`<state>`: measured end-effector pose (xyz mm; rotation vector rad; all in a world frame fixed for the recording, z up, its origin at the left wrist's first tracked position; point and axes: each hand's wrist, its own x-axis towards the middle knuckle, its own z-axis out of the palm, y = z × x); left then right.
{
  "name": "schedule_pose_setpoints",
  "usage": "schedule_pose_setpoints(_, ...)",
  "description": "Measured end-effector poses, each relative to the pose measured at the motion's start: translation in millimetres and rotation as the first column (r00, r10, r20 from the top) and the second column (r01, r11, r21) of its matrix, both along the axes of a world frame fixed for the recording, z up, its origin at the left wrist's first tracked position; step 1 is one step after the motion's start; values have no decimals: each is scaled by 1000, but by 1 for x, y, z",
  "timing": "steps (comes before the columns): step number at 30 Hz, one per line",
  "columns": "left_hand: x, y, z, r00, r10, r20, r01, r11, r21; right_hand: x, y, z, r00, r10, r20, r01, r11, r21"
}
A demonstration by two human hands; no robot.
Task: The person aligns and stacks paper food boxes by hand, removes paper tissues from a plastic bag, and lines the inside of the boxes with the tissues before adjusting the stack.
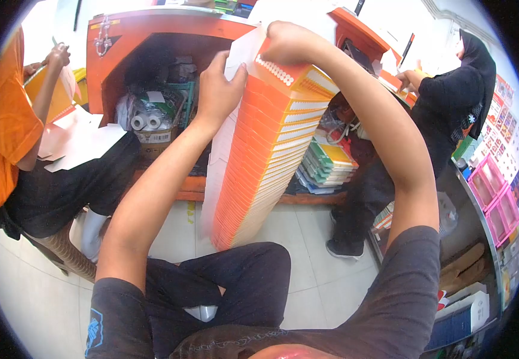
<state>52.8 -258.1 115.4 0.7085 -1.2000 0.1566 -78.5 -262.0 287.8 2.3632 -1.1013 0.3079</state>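
A tall leaning stack of orange and white folded cardboard boxes [259, 143] rises from the floor in front of my knees. Near its top, my left hand [220, 90] grips a white cardboard flap [243, 52] between thumb and fingers. The fingers of my right hand [289, 45] are curled over the upper end of the topmost box, by a row of small white round shapes [276, 70]. What those fingertips pinch, if anything, is hidden behind the hand.
An orange desk [170, 21] with open shelves stands behind the stack. At left, a person in orange [8, 131] handles cardboard, with white sheets [83, 140] on their lap. A person in black [445, 107] stands at right, near pink baskets [496, 200]. Stacked booklets [328, 164] lie under the desk.
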Motion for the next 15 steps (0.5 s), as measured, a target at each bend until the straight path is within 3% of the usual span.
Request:
schedule_pose_setpoints(3, -9, 19, -2, 901, 418, 118, -382, 892, -242, -7, -11, 4, 999, 36, 32, -36, 999, -8)
schedule_pose_setpoints(6, -27, 44, -12, 824, 383, 418, -333, 924, -190, -11, -3, 3, 995, 100, 15, -101, 992, 76)
schedule_pose_setpoints(9, -37, 48, -14, 846, 315, 429, -280, 949, -145, -8, -21, 0, 999, 49, 9, -49, 997, 53)
schedule_pose_setpoints(12, -26, 38, -11, 767, 397, 504, -342, 918, -202, -7, -16, -8, 1000, 11, -20, -11, 1000, -11)
schedule_pose_setpoints(15, -25, 41, -5, 768, 338, 544, -279, 941, -191, -12, -28, -10, 999, 36, 5, -36, 998, -52)
